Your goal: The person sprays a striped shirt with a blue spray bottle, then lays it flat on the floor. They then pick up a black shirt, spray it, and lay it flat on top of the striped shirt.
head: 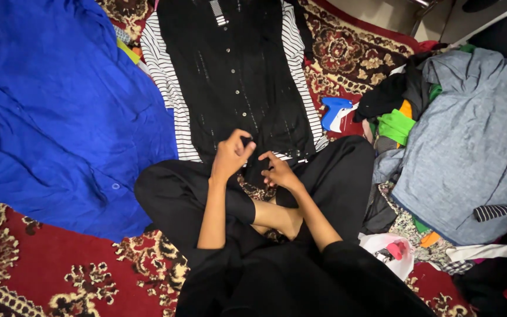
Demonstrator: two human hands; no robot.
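Both the left hand [232, 154] and right hand [278, 172] pinch the black shirt's [236, 76] hem, its collar cut off. It lies on a red patterned carpet [42, 270] beside a clothes pile [465, 147].

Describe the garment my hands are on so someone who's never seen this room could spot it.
On the red patterned carpet, between the blue cloth and the heap of clothes, lies a black shirt. Both hands pinch its lower edge. Only it has striped side panels and a button row down the middle.

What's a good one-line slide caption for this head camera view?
Seated cross-legged on a red patterned carpet, left hand and right hand pinch the hem of a black garment with striped side panels.
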